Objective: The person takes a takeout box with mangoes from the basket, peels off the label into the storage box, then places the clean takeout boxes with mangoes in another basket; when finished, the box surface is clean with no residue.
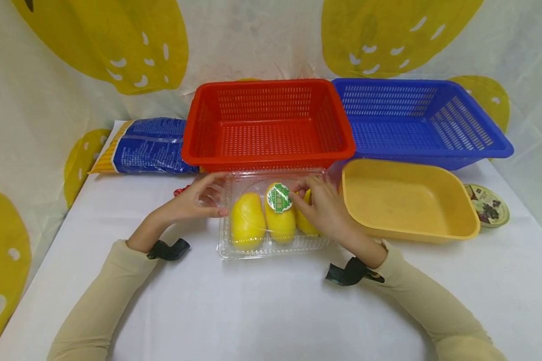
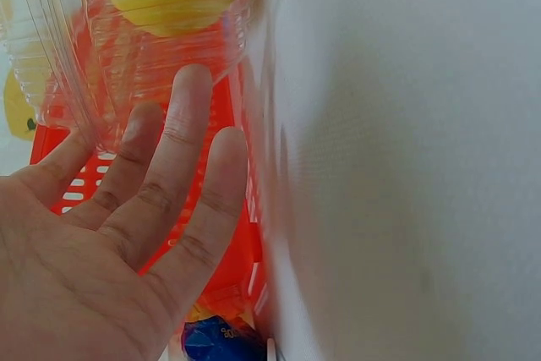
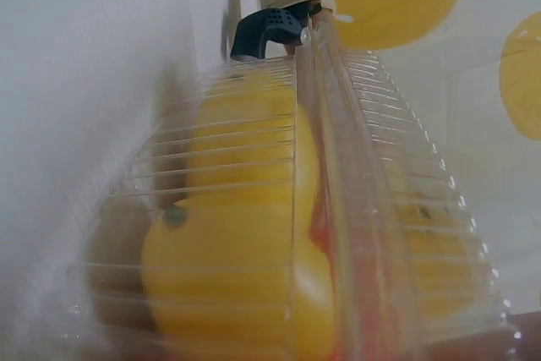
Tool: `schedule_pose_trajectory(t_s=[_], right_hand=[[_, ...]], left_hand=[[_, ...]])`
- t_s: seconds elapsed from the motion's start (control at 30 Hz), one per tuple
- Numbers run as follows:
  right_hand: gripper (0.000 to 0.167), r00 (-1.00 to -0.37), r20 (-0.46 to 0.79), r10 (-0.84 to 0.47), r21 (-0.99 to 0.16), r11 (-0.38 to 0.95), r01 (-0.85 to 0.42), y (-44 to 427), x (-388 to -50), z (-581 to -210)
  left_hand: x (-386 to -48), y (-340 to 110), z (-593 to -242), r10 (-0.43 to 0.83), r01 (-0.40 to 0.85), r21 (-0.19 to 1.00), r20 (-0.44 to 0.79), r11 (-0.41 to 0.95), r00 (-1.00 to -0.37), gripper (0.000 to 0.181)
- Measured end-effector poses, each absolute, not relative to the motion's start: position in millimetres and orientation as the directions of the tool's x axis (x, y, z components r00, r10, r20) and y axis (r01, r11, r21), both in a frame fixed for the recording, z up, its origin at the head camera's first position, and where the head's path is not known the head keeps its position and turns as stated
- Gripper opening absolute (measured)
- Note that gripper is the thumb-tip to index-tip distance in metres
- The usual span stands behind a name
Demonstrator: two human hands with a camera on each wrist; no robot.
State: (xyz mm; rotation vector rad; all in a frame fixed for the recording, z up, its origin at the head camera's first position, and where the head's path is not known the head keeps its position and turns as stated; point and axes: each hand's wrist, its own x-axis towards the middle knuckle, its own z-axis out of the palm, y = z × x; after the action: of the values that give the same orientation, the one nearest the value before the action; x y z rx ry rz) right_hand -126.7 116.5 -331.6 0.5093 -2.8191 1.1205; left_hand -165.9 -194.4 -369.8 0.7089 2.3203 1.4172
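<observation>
A clear plastic clamshell box [image 1: 226, 245] lies on the table with three yellow mangoes [image 1: 248, 220] inside, seen through its ribbed wall in the right wrist view. On its lid sits a round green-and-white sticker [image 1: 277, 199]. My right hand [image 1: 327, 208] reaches over the box's right part, thumb and forefinger pinching at the sticker's right edge. That hand is hardly visible in the right wrist view. At the box's left side is my left hand [image 1: 198, 198], its fingers spread and only lightly bent, thumb tip by the box wall.
Behind the box stand a red basket [image 1: 268, 163] and a blue basket [image 1: 433, 153]. A yellow basin [image 1: 406, 200] is to the right, with a round tin [image 1: 488, 205] beyond it. Back left lies a blue-and-yellow bag [image 1: 151, 145]. A small red item [image 1: 179, 191] shows behind my left hand.
</observation>
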Motion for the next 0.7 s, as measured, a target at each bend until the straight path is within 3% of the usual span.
schedule_pose_trajectory(t_s=[0.27, 0.7], right_hand=[[0.010, -0.940, 0.209, -0.269, -0.725, 0.603, -0.333, 120, -122, -330], [0.016, -0.959, 0.097, -0.267, -0.846, 0.485, -0.221, 136, -121, -319]], left_hand=[[-167, -193, -371, 0.579, 0.244, 0.895, -0.019, 0.374, -0.815, 0.086], [-167, -193, -372, 0.576, 0.246, 0.892, -0.020, 0.379, -0.817, 0.085]])
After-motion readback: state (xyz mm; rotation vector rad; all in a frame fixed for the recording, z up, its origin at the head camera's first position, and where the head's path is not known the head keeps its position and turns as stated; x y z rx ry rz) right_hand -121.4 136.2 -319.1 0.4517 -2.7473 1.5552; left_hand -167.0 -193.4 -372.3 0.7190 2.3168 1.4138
